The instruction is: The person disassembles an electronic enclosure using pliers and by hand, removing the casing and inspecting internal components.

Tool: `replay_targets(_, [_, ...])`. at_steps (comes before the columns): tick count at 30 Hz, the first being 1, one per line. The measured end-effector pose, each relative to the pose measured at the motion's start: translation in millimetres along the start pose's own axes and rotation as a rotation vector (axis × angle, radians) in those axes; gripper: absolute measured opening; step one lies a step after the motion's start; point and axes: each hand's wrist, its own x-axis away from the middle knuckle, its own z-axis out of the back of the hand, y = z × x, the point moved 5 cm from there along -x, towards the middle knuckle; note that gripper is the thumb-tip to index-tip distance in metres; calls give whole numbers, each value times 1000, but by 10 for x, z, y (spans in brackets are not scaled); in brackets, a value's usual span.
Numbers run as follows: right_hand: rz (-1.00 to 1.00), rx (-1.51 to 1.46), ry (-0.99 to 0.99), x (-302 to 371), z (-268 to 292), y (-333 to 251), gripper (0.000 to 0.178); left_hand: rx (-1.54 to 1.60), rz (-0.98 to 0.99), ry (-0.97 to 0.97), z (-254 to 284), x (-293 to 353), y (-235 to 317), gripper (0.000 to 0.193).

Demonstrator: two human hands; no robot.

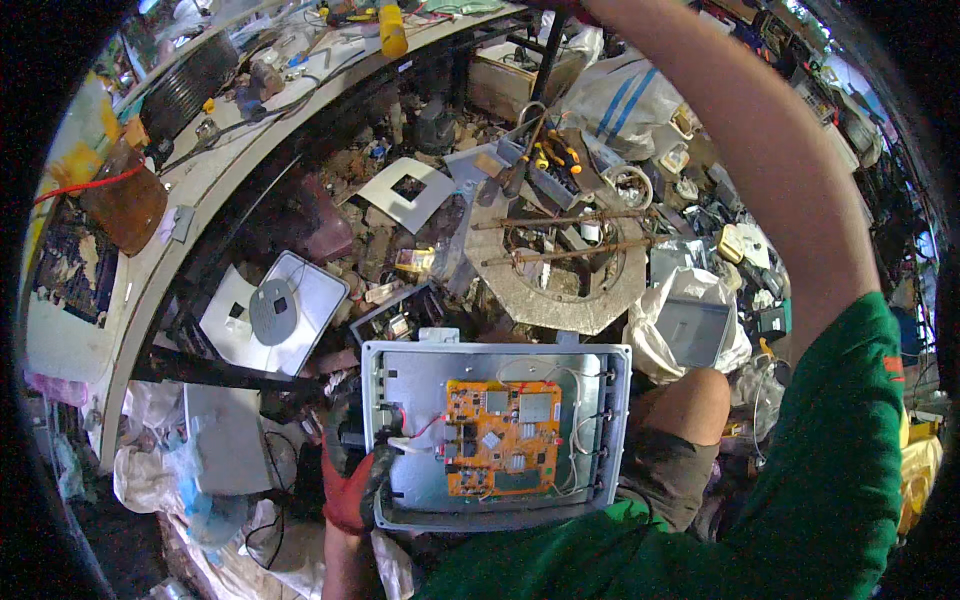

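Gripping one grey box (420,372) before the torso, the gloved left hand (355,478) has its fingers closed on the left wall. One orange circuit board (540,440) lies inside. Beyond: two rods (560,219), one octagonal frame (560,317). Right hand (572,7) cut off above; finger state cannot be determined.

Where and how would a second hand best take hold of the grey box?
I'd grip the grey box by its right wall, coming from the right, thumb inside, fingers outside. It is open toward the camera, so that wall offers a raised edge, opposite the left hand. That should keep the grip off the orange circuit board inside.
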Motion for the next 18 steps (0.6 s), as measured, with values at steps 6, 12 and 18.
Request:
replay_targets(6, [-439, -75, -280, 983, -1758, 1286, 60, -323, -136, 100, -403, 151, 615, 78])
replay_targets(12, [-734, -123, -279, 1281, -2800, 1491, 64, -471, -436, -154, -744, 195, 986, 73])
replay_targets(18, [-579, 10, -397, 1038, -3007, 1324, 61, -381, -381, -47, -777, 203, 965, 73])
